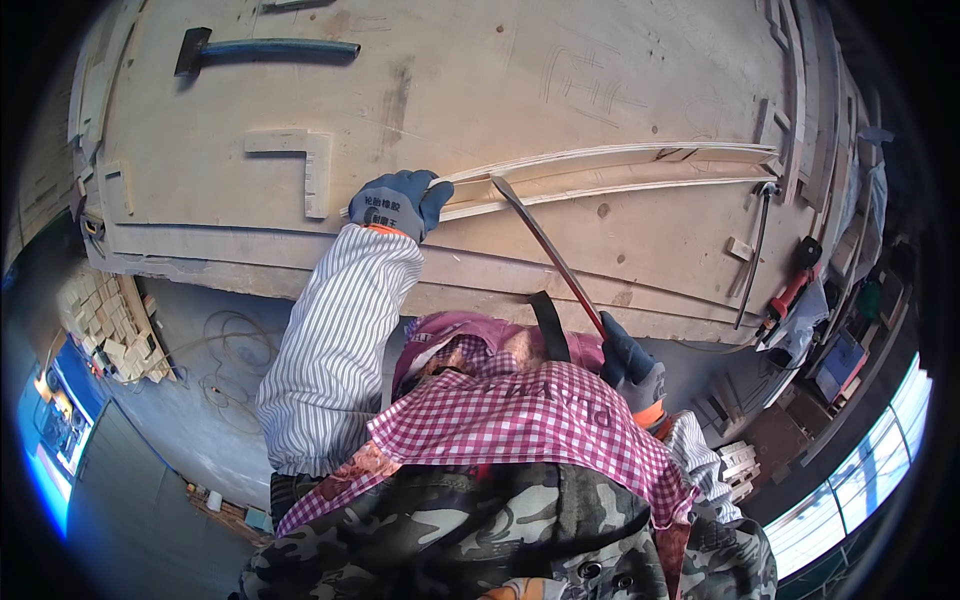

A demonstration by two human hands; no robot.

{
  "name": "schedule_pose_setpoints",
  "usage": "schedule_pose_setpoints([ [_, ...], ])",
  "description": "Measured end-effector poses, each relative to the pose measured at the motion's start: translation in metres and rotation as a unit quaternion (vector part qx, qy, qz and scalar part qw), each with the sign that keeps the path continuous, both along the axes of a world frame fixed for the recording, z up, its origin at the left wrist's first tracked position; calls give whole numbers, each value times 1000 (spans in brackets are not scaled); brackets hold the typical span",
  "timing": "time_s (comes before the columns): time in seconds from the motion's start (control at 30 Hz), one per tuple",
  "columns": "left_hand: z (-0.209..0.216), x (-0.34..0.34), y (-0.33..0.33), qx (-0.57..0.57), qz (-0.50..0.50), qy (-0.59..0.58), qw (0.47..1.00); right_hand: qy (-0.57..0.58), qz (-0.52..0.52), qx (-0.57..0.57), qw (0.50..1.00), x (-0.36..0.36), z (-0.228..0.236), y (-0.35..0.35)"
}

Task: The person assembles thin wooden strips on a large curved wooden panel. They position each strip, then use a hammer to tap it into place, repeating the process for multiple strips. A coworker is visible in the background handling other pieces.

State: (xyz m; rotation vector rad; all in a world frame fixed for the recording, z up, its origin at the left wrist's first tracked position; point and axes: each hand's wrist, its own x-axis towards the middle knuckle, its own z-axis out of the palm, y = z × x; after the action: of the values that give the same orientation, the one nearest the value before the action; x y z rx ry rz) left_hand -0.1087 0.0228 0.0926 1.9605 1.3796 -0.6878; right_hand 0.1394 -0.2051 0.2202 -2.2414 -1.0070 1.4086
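Note:
A long, narrow, slightly curved wooden piece (pixel 610 178) with raised pale plywood edges and a groove between them lies across the bench. My left hand (pixel 395 204), in a blue and grey glove, is closed around its left end. My right hand (pixel 632 358), gloved alike, grips the near end of a long thin metal bar (pixel 548 243) with red along its lower part. The bar slants up to the left, and its flattened tip rests at the wooden piece's groove. Whether the tip presses into the wood, I cannot tell.
On the wooden workbench (pixel 470 90), a hammer (pixel 270 48) lies far left, with an L-shaped plywood piece (pixel 318 175) nearer. A thin metal rod (pixel 757 245) and a red-and-black power tool (pixel 792 292) are at the right. Wood blocks (pixel 110 325) are stacked below left, near a hose (pixel 225 345).

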Motion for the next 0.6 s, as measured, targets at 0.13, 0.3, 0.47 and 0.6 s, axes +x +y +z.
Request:
schedule_pose_setpoints([
  [0.13, -3, 2, 0, 13, 9, -25, 1000, 12, 60, -31, 998, 26, 6, 15],
  [0.3, -12, -3, 4, 15, 20, -52, 998, -7, 133, -41, 990, 55, 18, 46],
  [0.47, -16, -5, 16, -35, 6, -10, 999, -23, 166, -22, 986, 56, 26, 71],
  [0.6, -10, 3, 34, -77, 5, 35, 996, -21, 155, -7, 988, 61, 27, 74],
])
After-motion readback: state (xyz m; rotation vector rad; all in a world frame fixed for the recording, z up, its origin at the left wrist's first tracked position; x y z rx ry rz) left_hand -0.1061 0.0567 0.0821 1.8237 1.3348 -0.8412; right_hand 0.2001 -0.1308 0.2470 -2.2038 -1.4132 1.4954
